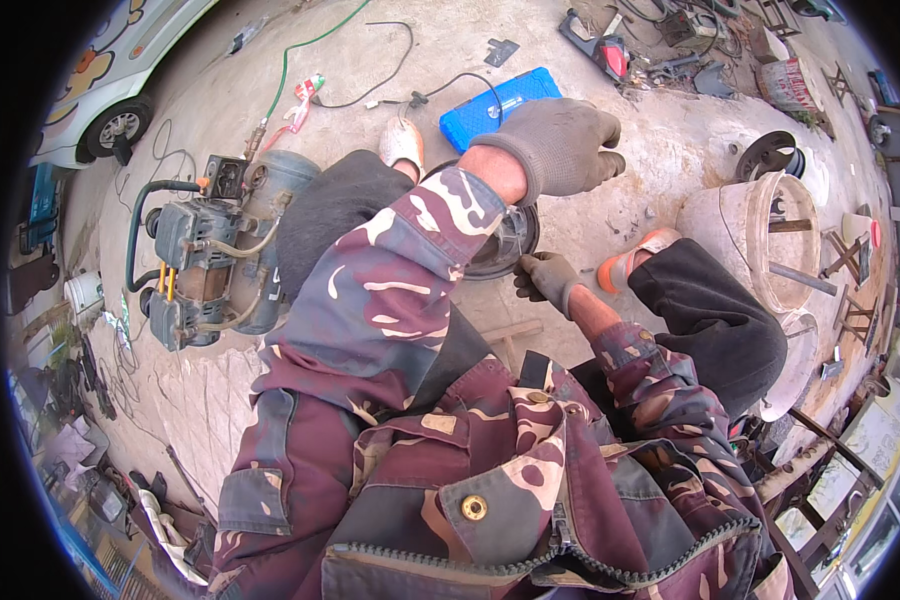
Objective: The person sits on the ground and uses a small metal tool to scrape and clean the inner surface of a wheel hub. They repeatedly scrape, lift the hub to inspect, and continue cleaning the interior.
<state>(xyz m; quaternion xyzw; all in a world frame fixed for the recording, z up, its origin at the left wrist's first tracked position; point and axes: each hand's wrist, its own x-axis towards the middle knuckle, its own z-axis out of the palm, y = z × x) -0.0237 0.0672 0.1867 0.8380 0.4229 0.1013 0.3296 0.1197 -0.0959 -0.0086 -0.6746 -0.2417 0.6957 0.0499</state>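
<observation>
My gloved left hand [570, 145] reaches forward past the blue plastic case [470, 125], above the floor, with its fingers loosely bent and apart; no held object shows in it. My gloved right hand [540, 275] is lower, at the right side of a dark round metal part [485, 268] lying between my legs. Its fingers are pinched at that part's edge; whether something small is in them is too hidden to make out. My left wrist and forearm cover much of the round part and its middle.
An air compressor [210, 260] with hoses stands at my left, near a white vehicle [100, 60]. At my right are a large dirty bucket [720, 230], a dark wheel rim [755, 160] and wooden stools [845, 260]. Tools and machine parts [670, 70] lie ahead on the concrete floor [350, 110].
</observation>
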